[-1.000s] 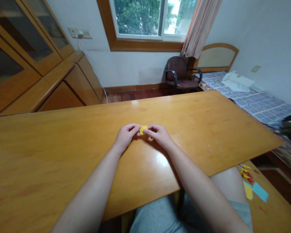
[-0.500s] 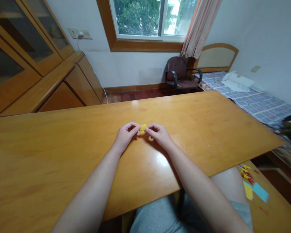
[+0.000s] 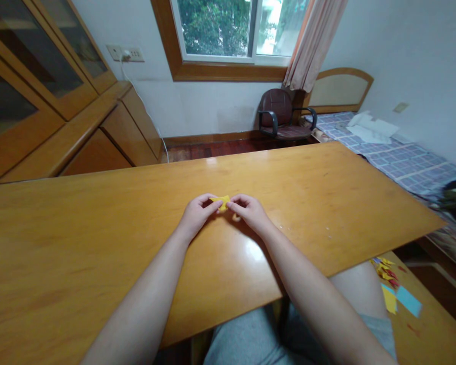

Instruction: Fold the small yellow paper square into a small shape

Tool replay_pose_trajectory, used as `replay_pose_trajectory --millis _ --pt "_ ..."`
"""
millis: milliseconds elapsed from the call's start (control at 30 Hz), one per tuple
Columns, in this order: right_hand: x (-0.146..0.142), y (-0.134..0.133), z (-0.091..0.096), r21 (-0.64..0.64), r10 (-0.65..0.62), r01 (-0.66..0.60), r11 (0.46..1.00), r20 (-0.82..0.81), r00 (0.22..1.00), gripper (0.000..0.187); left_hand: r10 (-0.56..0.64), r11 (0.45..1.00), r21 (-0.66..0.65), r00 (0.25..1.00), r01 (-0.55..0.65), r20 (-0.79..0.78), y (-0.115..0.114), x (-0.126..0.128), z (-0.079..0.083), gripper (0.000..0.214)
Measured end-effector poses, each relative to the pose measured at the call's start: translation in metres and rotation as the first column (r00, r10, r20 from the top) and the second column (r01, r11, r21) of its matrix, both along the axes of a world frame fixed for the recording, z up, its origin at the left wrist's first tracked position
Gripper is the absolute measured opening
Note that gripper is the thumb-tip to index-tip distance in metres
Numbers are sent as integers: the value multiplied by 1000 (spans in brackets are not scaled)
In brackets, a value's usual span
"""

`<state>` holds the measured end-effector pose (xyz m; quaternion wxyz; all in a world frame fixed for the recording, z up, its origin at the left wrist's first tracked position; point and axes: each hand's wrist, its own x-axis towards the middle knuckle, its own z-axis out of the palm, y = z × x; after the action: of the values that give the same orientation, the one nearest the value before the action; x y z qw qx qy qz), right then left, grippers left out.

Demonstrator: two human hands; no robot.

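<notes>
A small piece of yellow folded paper (image 3: 223,201) is held between my two hands, over the middle of the wooden table (image 3: 137,243). My left hand (image 3: 198,213) pinches its left side between thumb and fingers. On the opposite side, the thumb and fingers of my right hand (image 3: 250,210) close on the right edge. Both thumbs lie toward me, and part of the paper is hidden behind the fingers. The exact folds are too small to make out.
At the lower right, a lower wooden surface (image 3: 437,339) bears a pile of yellow and red folded papers (image 3: 386,271), a yellow sheet (image 3: 389,300) and a light blue sheet (image 3: 409,301). Tiny white specks lie right of my hands. A chair (image 3: 277,114) stands beyond the table.
My left thumb has shifted slightly right across the yellow paper, and the paper's visible outline has changed a little. My right hand stays nearly in place.
</notes>
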<state>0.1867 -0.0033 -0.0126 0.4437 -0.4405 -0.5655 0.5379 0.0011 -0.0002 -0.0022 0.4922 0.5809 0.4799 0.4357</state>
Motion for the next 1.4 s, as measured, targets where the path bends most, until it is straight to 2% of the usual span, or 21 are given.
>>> replay_pose_trajectory --millis 300,433,633,767,1000,1400 --pt "-2 -2 1 23 -37 37 999 -18 999 32 28 1000 11 997 -29 66 0 2 2 28" --pt "-1 -3 4 141 -112 111 984 2 994 24 55 998 -13 993 -54 101 1 3 2 29" --pt "1 -5 12 440 -261 189 878 108 959 7 96 995 -16 977 -95 189 2 4 0 37" --pt "-1 -5 11 541 -274 163 825 131 953 3 79 997 -40 959 -71 271 0 5 3 46" --pt "-2 -7 5 598 -210 56 799 191 959 10 16 1000 -5 951 -16 307 0 4 2 46" --pt "-2 -7 3 605 -218 2 796 284 934 14 79 997 -9 954 -80 288 -2 6 4 40"
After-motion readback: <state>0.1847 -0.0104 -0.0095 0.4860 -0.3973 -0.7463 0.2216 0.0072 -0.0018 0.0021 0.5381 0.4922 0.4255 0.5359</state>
